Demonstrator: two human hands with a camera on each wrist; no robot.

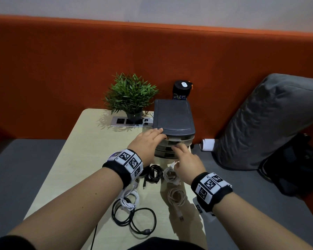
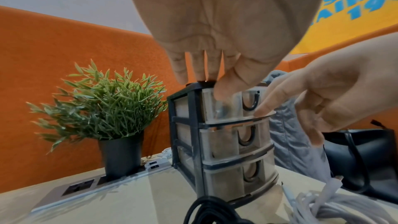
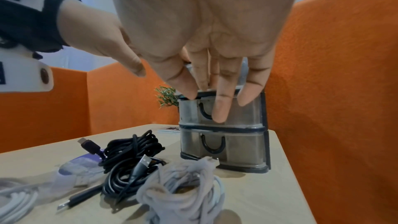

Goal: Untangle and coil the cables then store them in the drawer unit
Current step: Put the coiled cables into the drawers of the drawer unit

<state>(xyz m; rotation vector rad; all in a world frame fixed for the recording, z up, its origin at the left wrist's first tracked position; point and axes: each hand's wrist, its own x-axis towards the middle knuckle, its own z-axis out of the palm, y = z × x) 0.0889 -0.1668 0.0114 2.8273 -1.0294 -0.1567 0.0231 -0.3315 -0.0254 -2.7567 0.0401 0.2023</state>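
Drawer unit [image 1: 173,120]: left hand [image 1: 145,141] rests on its top front edge, fingers straight. Right hand [image 1: 185,159], fingers extended, touches the top drawer [image 2: 228,106]. Coiled cables [image 1: 153,173] lie on the table [image 1: 90,141].

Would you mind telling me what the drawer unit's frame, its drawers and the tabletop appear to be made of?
The drawer unit frame looks like dark grey moulded plastic with a dull sheen on its lid. The drawers seem to be clear, slightly cloudy plastic: you can see through their fronts, and each has a dark loop handle. The tabletop looks like pale wood-look laminate, smooth and matte; solid wood cannot be ruled out.
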